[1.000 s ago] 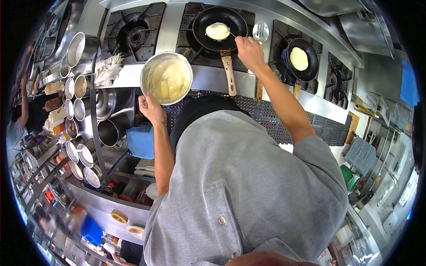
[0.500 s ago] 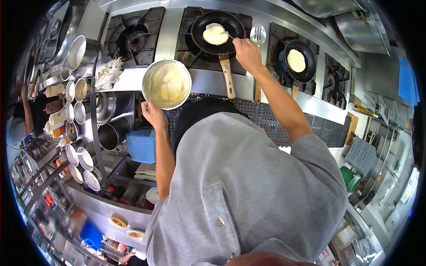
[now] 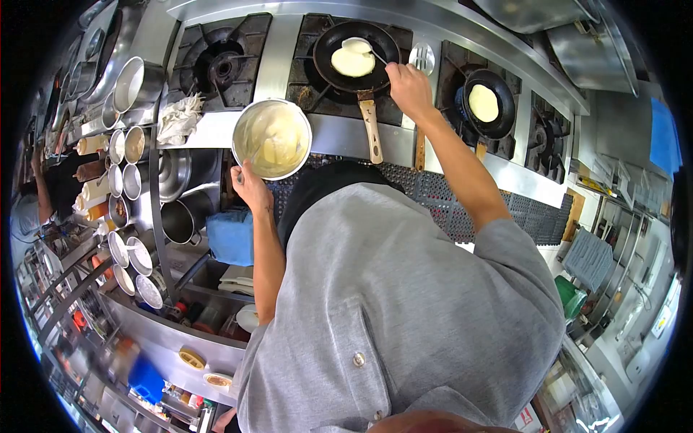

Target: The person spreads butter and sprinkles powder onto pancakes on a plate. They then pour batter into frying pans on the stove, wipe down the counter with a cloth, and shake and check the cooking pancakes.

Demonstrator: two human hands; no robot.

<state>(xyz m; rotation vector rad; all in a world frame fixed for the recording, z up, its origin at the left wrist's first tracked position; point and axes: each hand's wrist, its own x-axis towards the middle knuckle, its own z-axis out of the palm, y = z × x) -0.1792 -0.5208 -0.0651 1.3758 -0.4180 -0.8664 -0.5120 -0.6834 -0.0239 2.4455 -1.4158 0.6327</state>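
Note:
My right hand (image 3: 410,90) is closed around the handle of a spoon (image 3: 357,45). Its bowl rests at the far edge of a pale round of batter (image 3: 353,63) in the black frying pan (image 3: 328,74), whose handle points toward me. With my left hand (image 3: 253,187) I grip the near left side of a metal bowl (image 3: 309,137). Creamy yellow batter (image 3: 278,137) coats its inside, and a utensil seems to lie in it. To the right, a smaller black pan (image 3: 505,115) contains another pale yellow round (image 3: 483,103).
A slotted spoon (image 3: 421,58) lies between the burners. At left are a vacant burner (image 3: 219,68), a crumpled white cloth (image 3: 180,119), a saucepan (image 3: 137,83) and several small metal containers (image 3: 132,180). A blue cloth-like bundle (image 3: 229,238) sits lower left.
The spoon in my right hand has shifted toward the far side of the batter round, uncovering more of it. My left hand and the bowl stay nearly still.

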